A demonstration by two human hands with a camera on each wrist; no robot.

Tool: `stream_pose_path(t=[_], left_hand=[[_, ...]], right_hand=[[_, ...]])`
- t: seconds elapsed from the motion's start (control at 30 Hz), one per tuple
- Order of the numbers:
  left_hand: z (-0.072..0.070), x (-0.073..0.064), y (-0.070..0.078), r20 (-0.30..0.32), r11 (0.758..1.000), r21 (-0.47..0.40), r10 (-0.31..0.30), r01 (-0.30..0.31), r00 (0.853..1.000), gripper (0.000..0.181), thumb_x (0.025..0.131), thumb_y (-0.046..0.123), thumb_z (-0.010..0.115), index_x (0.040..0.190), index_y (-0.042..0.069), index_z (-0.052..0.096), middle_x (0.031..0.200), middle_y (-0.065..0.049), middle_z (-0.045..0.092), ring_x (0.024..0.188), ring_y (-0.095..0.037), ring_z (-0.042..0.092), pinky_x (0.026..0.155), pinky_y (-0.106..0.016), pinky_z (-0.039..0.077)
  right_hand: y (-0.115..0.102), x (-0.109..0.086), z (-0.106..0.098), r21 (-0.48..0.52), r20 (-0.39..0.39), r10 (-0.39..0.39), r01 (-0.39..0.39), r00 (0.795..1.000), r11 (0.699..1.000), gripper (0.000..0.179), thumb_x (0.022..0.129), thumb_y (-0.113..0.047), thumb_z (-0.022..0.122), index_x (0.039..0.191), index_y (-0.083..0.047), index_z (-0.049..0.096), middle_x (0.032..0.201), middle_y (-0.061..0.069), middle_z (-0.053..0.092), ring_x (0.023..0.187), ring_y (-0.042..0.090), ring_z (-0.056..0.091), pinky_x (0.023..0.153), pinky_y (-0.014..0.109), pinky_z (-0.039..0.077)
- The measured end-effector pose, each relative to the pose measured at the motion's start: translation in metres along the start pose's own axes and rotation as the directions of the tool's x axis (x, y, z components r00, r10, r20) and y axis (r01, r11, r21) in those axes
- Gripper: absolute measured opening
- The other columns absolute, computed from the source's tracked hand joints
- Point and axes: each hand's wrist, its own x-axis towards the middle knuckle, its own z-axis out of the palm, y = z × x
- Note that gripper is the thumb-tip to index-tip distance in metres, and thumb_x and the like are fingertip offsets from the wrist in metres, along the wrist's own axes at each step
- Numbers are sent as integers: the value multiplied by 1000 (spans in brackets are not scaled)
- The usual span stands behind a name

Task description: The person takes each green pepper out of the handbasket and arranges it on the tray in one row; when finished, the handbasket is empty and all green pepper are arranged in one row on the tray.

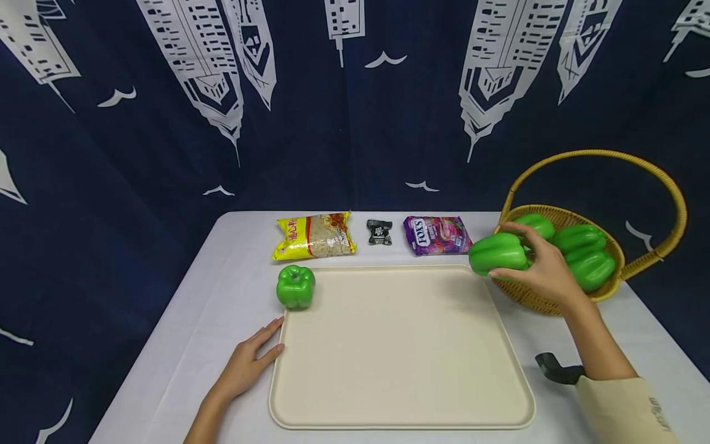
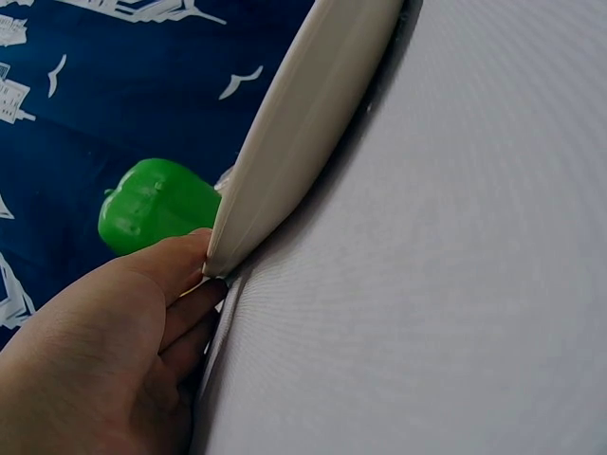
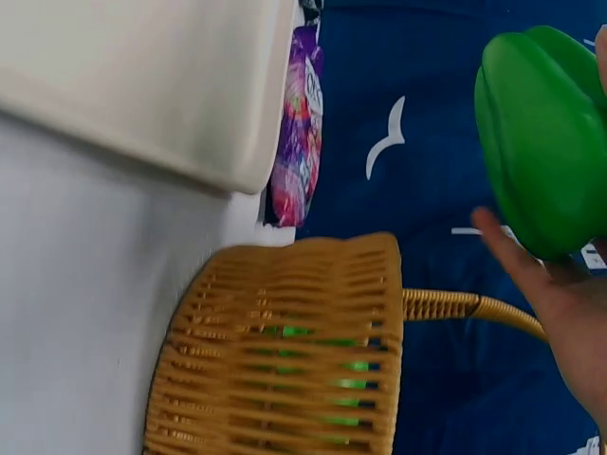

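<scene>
The green pepper [image 1: 497, 254] was in the right part of the head view, above the upper right corner of the tray [image 1: 402, 351] and in front of the basket [image 1: 527, 303]. The right hand [image 1: 540, 265] held it, with the thumb and the fingers spread apart from each other and clamped on its two sides. In my judgement, this pepper was light and rather stiff; its shiny skin could be slippery, so a hold across the broad middle, without strong squeezing, seemed the best. Whether it was fragile, I could not tell.

The left hand [image 1: 246, 364], in the lower left part, touched the left edge of the tray with fingers nearly straight and the thumb apart from them. Near its fingertips, a second pepper [image 1: 296, 287] stood at the upper left corner of the tray. More peppers [image 1: 579, 239] lay inside the basket.
</scene>
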Motion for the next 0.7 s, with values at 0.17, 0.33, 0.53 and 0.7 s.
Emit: stream_pose_path(t=[0.17, 0.33, 0.53, 0.7], left_hand=[[0, 0, 1, 2, 1000, 0, -8, 8, 1000, 55, 89, 36, 60, 138, 16, 45, 141, -7, 41, 130, -33, 34, 105, -53, 25], [0, 0, 1, 7, 1000, -2, -12, 12, 1000, 55, 90, 36, 60, 138, 16, 45, 141, -7, 41, 130, -33, 34, 105, -53, 25], [0, 0, 1, 2, 1000, 0, -7, 7, 1000, 54, 90, 35, 60, 138, 17, 45, 140, -7, 41, 130, -32, 34, 105, -51, 26], [0, 0, 1, 4, 1000, -3, -4, 4, 1000, 55, 89, 36, 60, 138, 16, 45, 140, -7, 41, 130, -32, 34, 105, -52, 26]], right_hand=[[-3, 5, 9, 14, -31, -99, 100, 995, 995, 87, 57, -12, 90, 131, -11, 45, 121, 8, 54, 93, 4, 46, 73, 21, 38], [-4, 10, 17, 8, -46, -203, 203, 978, 979, 87, 52, -8, 91, 129, -15, 53, 121, 5, 51, 100, 4, 43, 76, 19, 36], [-12, 14, 24, 21, 9, -165, 165, 986, 986, 94, 51, -14, 92, 130, -7, 41, 123, 14, 52, 102, 23, 48, 78, 22, 38], [-19, 18, 34, 18, 35, -164, 163, 986, 986, 88, 51, -19, 93, 122, -5, 44, 119, 11, 56, 96, 22, 50, 75, 31, 40]])
